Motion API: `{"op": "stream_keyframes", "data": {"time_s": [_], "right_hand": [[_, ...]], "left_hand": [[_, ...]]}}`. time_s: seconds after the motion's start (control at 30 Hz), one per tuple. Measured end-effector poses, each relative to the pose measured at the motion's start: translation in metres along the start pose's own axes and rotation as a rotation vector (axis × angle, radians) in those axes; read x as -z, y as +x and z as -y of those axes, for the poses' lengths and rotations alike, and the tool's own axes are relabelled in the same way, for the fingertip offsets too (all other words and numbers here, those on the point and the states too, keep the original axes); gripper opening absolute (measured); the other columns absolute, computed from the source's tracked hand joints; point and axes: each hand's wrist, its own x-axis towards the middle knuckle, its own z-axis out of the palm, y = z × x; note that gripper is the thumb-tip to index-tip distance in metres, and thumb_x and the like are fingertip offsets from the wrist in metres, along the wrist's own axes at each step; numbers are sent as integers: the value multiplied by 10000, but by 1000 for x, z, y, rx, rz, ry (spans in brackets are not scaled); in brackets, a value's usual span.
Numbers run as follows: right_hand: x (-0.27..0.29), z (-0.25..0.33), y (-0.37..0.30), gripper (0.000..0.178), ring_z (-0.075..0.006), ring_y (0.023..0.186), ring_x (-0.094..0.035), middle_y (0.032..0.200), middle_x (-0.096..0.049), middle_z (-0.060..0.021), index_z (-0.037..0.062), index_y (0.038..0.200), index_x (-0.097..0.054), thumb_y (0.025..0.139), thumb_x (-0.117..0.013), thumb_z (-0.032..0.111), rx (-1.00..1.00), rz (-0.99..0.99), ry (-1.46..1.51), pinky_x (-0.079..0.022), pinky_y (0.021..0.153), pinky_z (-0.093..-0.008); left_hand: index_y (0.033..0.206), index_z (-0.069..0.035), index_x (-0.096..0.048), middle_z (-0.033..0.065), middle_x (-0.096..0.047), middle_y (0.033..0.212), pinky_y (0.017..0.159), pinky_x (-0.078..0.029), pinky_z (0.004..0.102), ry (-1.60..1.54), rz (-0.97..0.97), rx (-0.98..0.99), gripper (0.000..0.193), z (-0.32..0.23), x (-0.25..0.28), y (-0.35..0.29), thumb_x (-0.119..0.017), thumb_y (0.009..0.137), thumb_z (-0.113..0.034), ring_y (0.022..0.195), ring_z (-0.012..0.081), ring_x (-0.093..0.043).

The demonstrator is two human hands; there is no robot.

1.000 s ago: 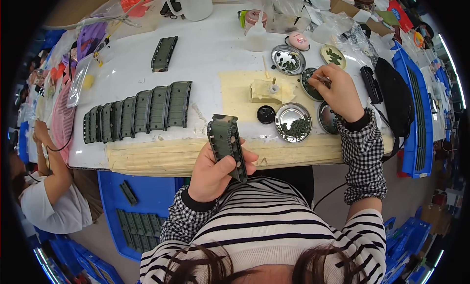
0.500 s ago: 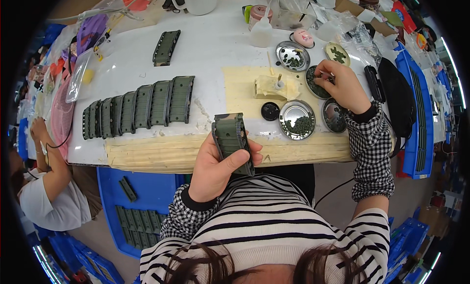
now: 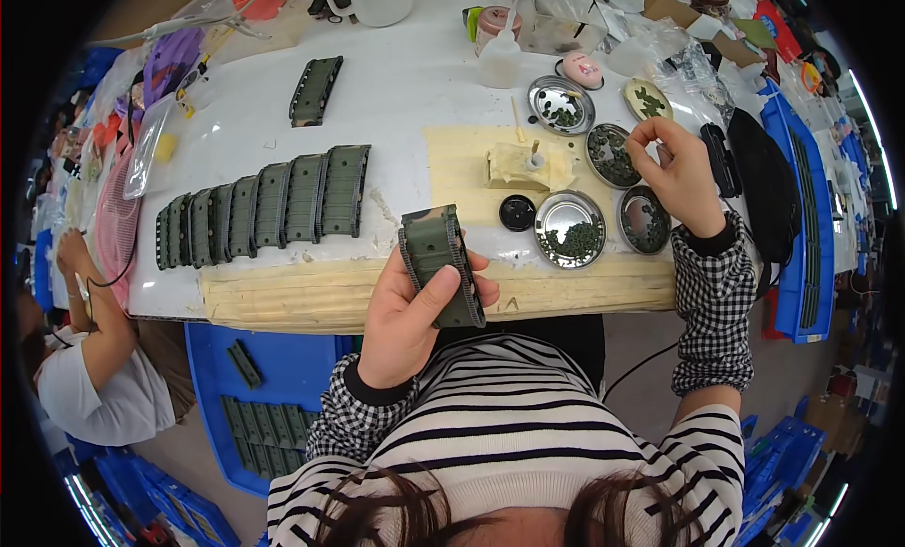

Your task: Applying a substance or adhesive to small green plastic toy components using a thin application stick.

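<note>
My left hand (image 3: 396, 326) is closed around a green camouflage-patterned slab with ridged side edges (image 3: 431, 245), thumb across its face, held tilted above the table's front edge. My right hand (image 3: 683, 179) hovers at the right edge of a round metal dish of small dark green bits (image 3: 591, 170). Its thumb and forefinger are pressed together; anything between them is too small to make out. Nearest below that hand is another dish of green bits (image 3: 622, 229). A bigger metal dish (image 3: 568, 204) and a small black round lid (image 3: 517, 213) lie left of it.
Several similar green slabs (image 3: 273, 203) stand in a row at left, and one more slab (image 3: 316, 92) lies behind them. A taped block with a nozzle (image 3: 518, 167) sits mid-table. Blue bins (image 3: 209, 396) hang low left and far right. Another person (image 3: 104, 377) works at left.
My right hand has lifted out of the dish and drawn slightly right, its fingers pinched. The slab in my left hand has shifted slightly left and up, showing more of its face.
</note>
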Motion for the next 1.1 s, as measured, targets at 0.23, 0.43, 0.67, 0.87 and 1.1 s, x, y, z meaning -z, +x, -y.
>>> {"op": "stream_keyframes", "data": {"time_s": [0.23, 0.43, 0.67, 0.87, 1.1], "right_hand": [[-17, 64, -30, 127, 17, 495, -303, 848, -599, 8, 22, 860, -644, 754, -686, -33, 19, 48, 478, -232, 460, -166], [-41, 105, -46, 190, -43, 540, -433, 881, -606, -33, 31, 880, -653, 722, -701, -63, 165, 119, 486, -316, 466, -194], [-48, 117, -44, 235, -200, 678, -623, 863, -610, -86, 19, 887, -646, 682, -732, -58, 310, -23, 302, -496, 580, -280], [-47, 119, -33, 244, -216, 640, -617, 847, -611, -73, 36, 888, -647, 664, -732, -10, 492, -103, 63, -500, 566, -311], [-46, 115, -29, 258, -192, 587, -581, 856, -613, -45, 55, 904, -647, 658, -718, 88, 560, -55, -50, -455, 511, -298]], "left_hand": [[1452, -87, -280, 149, -555, 1162, 839, -556, 357, 192, -33, -183, 514, 1, -24, 4, -492, 984, -79, 920, 203, -645], [1199, 14, -531, 112, -524, 1262, 845, -540, 329, 431, 103, -226, 252, 10, -18, 10, -478, 1007, -140, 946, 148, -624], [1524, -141, 41, 180, -522, 1274, 867, -516, 301, 424, 38, -366, 770, 10, -21, 7, -448, 955, 31, 942, 175, -616], [1503, -24, -121, 148, -543, 1239, 912, -494, 298, 660, 70, -360, 670, 9, -19, 5, -466, 933, 52, 1031, 154, -589], [1420, -34, -396, 107, -631, 1064, 779, -462, 221, 731, 0, -474, 571, 15, -19, 4, -569, 881, 43, 852, 120, -594]]}}
